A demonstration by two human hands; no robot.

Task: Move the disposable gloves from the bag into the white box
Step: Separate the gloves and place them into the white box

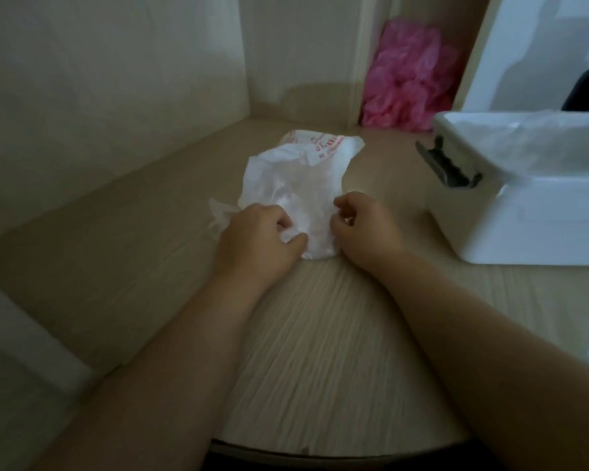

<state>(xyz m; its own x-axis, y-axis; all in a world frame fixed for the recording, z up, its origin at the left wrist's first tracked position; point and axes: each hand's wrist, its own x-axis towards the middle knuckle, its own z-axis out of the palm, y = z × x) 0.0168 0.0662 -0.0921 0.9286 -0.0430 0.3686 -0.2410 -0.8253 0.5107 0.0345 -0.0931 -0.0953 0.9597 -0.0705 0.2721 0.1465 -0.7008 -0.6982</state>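
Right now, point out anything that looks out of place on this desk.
A wisp of clear film lies on the desk left of the crumpled bag, outside it. More clear plastic spills over the top of the white box.

the bag [298,185] lies on the table [320,351], left of the box [531,226], before a crumpled heap [410,81].

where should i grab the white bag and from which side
Pinch the bag at its crumpled near end, coming from above on the near side: the film bunches into raised folds there, where the left hand and right hand pinch it. The middle lies flat on the table, leaving little for a grip.
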